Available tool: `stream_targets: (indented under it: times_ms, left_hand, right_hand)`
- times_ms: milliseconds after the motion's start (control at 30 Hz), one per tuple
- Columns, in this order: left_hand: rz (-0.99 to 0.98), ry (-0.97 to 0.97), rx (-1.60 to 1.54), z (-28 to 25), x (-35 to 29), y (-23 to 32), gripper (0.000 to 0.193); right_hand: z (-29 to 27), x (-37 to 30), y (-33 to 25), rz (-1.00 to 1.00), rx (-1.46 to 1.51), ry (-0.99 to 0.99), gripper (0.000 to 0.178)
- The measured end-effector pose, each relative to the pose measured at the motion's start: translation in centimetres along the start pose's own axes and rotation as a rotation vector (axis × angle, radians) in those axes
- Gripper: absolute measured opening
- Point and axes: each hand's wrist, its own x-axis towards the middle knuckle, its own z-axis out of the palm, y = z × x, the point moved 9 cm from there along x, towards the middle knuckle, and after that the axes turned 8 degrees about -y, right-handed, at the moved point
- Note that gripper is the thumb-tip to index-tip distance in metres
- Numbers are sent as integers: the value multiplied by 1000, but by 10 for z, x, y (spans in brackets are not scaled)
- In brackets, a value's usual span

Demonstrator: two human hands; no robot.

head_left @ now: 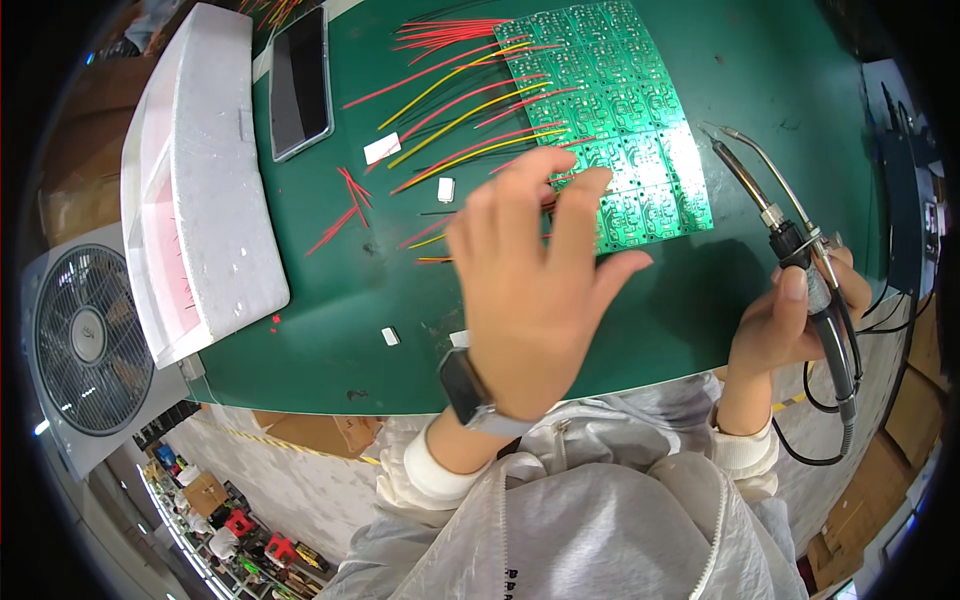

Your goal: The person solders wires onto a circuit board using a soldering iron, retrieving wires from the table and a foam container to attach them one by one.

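Note:
My left hand (pixel 530 270), a watch on its wrist, hovers over the lower left edge of a green circuit board panel (pixel 650 185). Its fingers are spread and the thumb stands apart. Whether the fingertips touch the board is hidden. Red, yellow and black wires (pixel 460 95) stick out leftward from the panel's left edge, and some pass under my left hand. At the right, my right hand (pixel 770 330) is wrapped round a soldering iron (pixel 825 330) with a thin metal tube (pixel 775 165) fixed alongside. The iron's tip points up and left, beside the panel's right edge.
On the green mat (pixel 330 350) lie loose red wire pieces (pixel 350 210) and small white blocks (pixel 446 189). A phone (pixel 300 85) lies at the far left, beside a white foam box (pixel 225 170). A fan (pixel 90 340) stands left; the iron's cable (pixel 810 460) loops low right.

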Motion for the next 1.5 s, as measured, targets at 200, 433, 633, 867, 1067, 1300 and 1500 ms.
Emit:
stream_targets:
  times_ms: [200, 433, 633, 867, 1067, 1300, 1500]
  left_hand:
    - [-210, 117, 77, -75, -7, -83, 13]
    - [-254, -123, 259, -77, -24, -134, 10]
    - [-293, -119, 180, -72, -28, -145, 9]
    - [-287, -56, 162, -78, -34, -142, 6]
    - [-280, 98, -213, -76, -35, -108, 8]
    - [-72, -66, -400, -12, -27, -22, 19]
    - [116, -38, -123, 12, -10, 3, 19]
  right_hand:
    - [-2, 0, 0, -32, -55, -28, 28]
    - [0, 3, -1, -47, -74, -55, 27]
    - [1, 3, 0, -31, -56, -51, 27]
    - [3, 2, 0, -37, -78, -94, 30]
    - [0, -1, 2, -46, -103, -126, 32]
    - [6, -1, 0, -55, -45, -138, 34]
    - [-1, -3, 0, -58, -23, -155, 36]
